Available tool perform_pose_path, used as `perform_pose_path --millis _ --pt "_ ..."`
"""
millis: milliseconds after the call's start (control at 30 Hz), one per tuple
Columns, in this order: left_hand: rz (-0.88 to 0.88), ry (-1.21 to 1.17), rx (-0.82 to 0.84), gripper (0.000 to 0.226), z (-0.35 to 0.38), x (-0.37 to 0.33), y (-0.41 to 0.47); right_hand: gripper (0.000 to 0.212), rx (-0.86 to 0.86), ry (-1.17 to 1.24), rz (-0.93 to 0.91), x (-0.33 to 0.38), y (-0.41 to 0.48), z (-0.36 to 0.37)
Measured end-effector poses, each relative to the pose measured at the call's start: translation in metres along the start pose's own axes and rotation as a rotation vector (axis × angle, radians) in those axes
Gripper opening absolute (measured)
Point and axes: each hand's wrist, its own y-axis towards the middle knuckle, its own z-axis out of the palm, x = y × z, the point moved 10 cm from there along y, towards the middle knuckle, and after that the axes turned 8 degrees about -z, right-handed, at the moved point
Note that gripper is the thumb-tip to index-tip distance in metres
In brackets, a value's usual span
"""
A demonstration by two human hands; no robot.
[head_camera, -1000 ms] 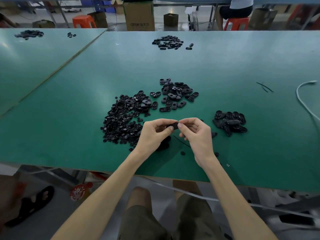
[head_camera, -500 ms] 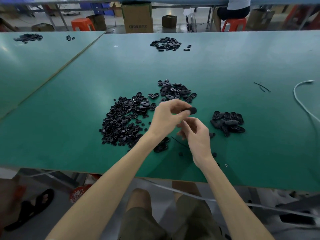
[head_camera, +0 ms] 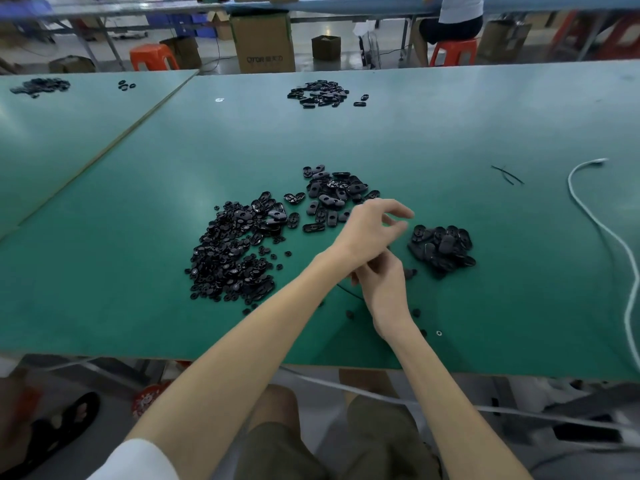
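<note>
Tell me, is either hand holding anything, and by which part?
Left hand: nothing, fingers spread and loose. Right hand: cannot tell; its grip is hidden from view.

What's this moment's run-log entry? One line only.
left hand: open, crossed over right hand, beside rightmost pile of black parts | right hand: grip unclear

Loose-fingered left hand [head_camera: 375, 227] above the partly hidden right hand [head_camera: 383, 289]

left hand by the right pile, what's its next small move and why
Probably swing the left hand over to the left pile to pick a fresh part: its fingers are spread and hold nothing beside the right pile, so it seems done there. The right hand sits under the left wrist, fingers curled; whether it holds anything is hidden.
</note>
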Motion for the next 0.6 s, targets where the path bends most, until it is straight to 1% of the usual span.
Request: perform_pose_path --millis 100,133,200,267,300,367,500,600 --pt "-0.102 0.075 -0.172 0.033 -0.042 0.035 0.000 0.012 0.004 -0.053 -0.021 0.000 -0.001 -0.001" --pt "-0.137 0.132 -0.230 0.037 -0.057 0.047 -0.001 0.011 -0.003 -0.059 -0.022 -0.001 -0.001 -0.001" --pt "-0.198 0.322 -0.308 0.043 -0.080 0.072 -0.002 0.011 -0.003 -0.046 -0.023 -0.002 -0.001 0.000" --pt "-0.258 0.547 -0.320 0.044 -0.094 0.097 -0.003 0.011 0.004 -0.038 -0.024 -0.002 -0.001 0.001" --pt "-0.281 0.635 -0.314 0.042 -0.098 0.108 -0.005 0.010 0.006 -0.039 -0.024 -0.002 -0.001 0.002" --pt "-0.286 0.740 -0.314 0.032 -0.103 0.120 -0.010 0.010 0.008 -0.040 -0.022 -0.002 -0.001 0.002" --pt "-0.196 0.742 -0.364 0.019 -0.110 0.117 -0.019 0.010 0.008 -0.042 -0.020 -0.002 -0.002 0.002" --pt "-0.164 0.647 -0.412 0.021 -0.114 0.112 -0.028 0.010 0.007 -0.038 -0.022 -0.003 -0.001 0.001"
